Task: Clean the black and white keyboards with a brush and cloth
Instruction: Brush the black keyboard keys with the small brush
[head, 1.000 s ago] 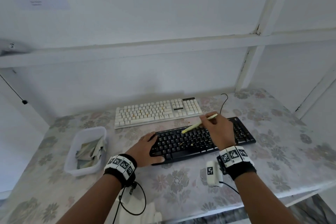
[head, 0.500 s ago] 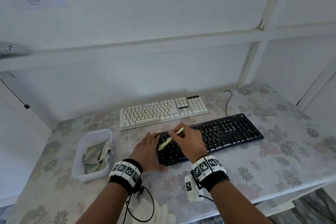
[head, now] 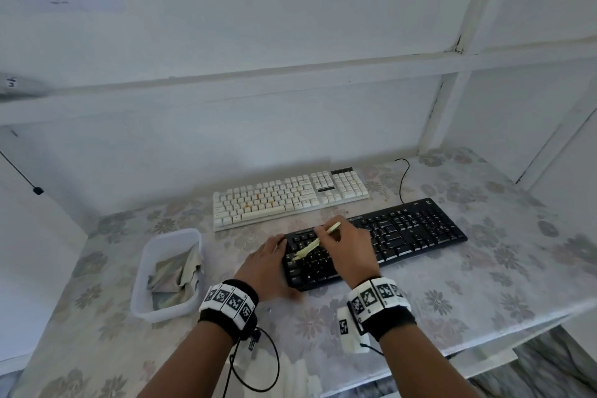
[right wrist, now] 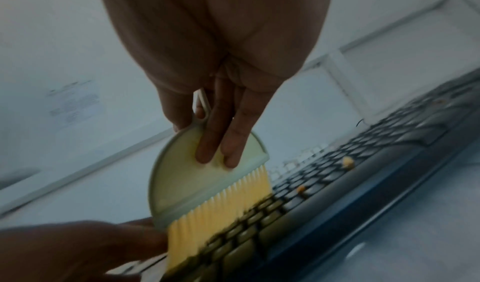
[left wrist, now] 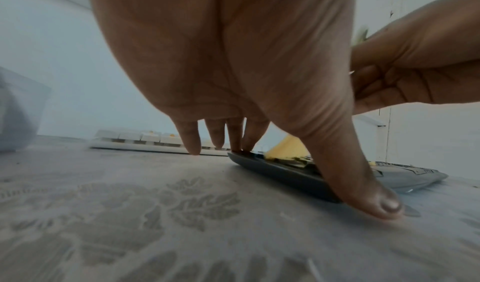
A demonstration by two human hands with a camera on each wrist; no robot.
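A black keyboard (head: pixel 403 236) lies near the table's front, with a white keyboard (head: pixel 287 195) behind it showing orange specks. My right hand (head: pixel 349 252) grips a pale yellow brush (head: pixel 315 244) by its handle, its bristles (right wrist: pixel 221 208) pressed onto the keys at the black keyboard's (right wrist: pixel 363 183) left end. Yellow crumbs (right wrist: pixel 348 162) sit on keys further right. My left hand (head: pixel 268 263) lies with straight fingers against the keyboard's left edge (left wrist: pixel 272 169), thumb (left wrist: pixel 369 194) at its front corner. Folded cloths (head: pixel 176 275) lie in a clear tub (head: pixel 142 294) to the left.
The table (head: pixel 484 284) has a floral cover and is boxed in by white walls at the back and both sides. A thin black cable (head: pixel 402 178) runs from behind the keyboards. The table's front edge (head: pixel 484 336) lies just below my wrists.
My right hand has swept the brush leftward along the black keyboard, from its middle to its left end. My left hand has stayed at the keyboard's left edge.
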